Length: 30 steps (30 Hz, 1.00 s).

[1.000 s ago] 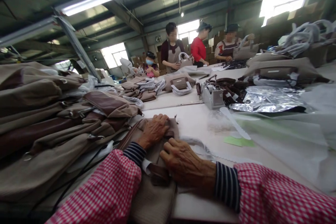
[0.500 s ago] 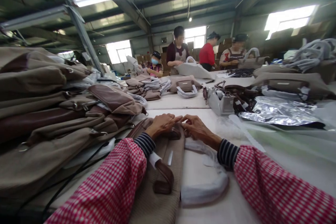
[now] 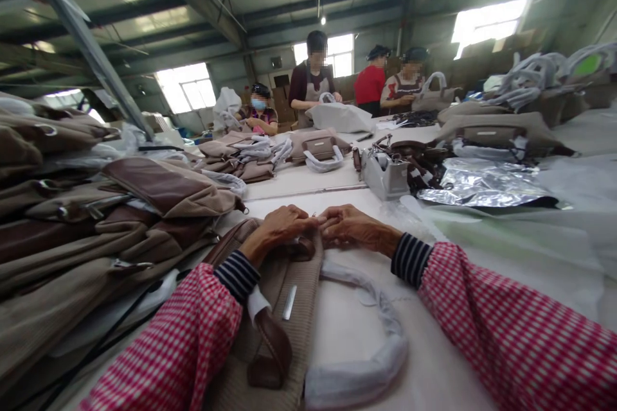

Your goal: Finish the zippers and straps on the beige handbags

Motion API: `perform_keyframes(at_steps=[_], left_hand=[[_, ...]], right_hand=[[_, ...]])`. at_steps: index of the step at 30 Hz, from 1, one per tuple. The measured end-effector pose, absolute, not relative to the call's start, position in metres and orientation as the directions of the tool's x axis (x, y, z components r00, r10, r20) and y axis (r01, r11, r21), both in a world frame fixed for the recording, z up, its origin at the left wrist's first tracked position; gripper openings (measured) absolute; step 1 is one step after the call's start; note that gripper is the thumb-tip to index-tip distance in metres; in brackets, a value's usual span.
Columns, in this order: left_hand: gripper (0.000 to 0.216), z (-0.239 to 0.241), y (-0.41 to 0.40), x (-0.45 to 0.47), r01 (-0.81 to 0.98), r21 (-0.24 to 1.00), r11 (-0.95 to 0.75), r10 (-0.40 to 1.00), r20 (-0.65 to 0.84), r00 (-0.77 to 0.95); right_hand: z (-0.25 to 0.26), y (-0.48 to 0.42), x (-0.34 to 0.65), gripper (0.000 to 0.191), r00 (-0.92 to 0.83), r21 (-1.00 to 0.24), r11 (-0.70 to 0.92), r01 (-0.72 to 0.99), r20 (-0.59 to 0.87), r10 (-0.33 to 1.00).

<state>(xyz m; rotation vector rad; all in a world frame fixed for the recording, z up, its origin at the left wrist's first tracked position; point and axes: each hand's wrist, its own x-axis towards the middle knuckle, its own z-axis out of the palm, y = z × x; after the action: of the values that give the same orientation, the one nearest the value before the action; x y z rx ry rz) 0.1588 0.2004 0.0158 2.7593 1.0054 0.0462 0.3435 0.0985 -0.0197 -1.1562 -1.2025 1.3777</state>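
Two bare hands met at the far end of a taupe ribbed-fabric handbag [image 3: 299, 347] lying on the white counter [image 3: 429, 359]. The left hand [image 3: 284, 226] curled over the corner; the right hand [image 3: 359, 229] was partly closed beside it, fingertips bunched. Whether either gripped anything could not be told. Good handling probably meant bracing the corner lightly and keeping the curved, pale-wrapped handle [image 3: 394, 343] clear. A silvery rectangular plate [image 3: 289, 302] showed no readable writing.
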Motion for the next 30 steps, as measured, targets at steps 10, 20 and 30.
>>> perform_keyframes(at_steps=[10,20,30], left_hand=[[0.030,0.038,0.173,0.179,0.707,0.196,-0.680,0.713,-0.048,0.699],[0.040,0.017,0.178,0.184,0.742,0.208,-0.638,0.761,0.025,0.648],[0.033,0.011,0.188,0.178,0.677,0.333,-0.656,0.729,0.047,0.683]], right_hand=[[-0.003,0.093,0.343,0.028,-0.040,-0.994,0.071,0.088,0.068,0.997],[-0.011,0.078,0.331,0.019,-0.020,-0.560,0.158,0.813,0.244,0.970],[0.003,0.080,0.342,0.021,-0.178,-0.242,0.231,0.942,0.222,0.959]])
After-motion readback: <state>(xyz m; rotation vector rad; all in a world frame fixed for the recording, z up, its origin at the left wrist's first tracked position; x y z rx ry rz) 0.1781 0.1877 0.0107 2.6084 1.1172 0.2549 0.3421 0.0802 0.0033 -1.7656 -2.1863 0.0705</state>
